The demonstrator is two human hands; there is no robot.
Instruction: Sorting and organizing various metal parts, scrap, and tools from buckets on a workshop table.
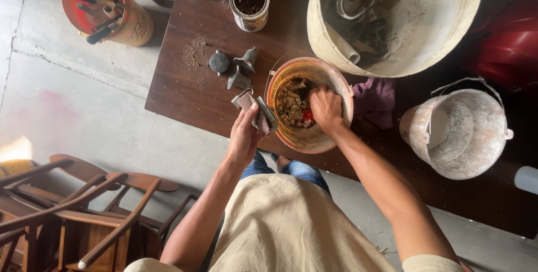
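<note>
Both forearms extend toward 12 o'clock. Right hand point(327, 109) dips into orange-rimmed bucket point(336, 84), fingers curled down among small wood blocks point(290, 106); whether they grip any, cannot tell. Left hand point(245, 134), at 9 o'clock of the bucket, fingers wrapped around a metal bracket point(252, 104). Bucket sits on dark wooden table point(185, 81). Large pale tub point(443, 31) at 1 o'clock, small white pail point(465, 137) at 3 o'clock. Concrete floor point(84, 98); wooden chairs point(73, 210) at 8 o'clock.

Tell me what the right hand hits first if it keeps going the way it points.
The right hand points down into the orange bucket, so it would probably meet the small tan blocks first; depth is hard to judge.
</note>
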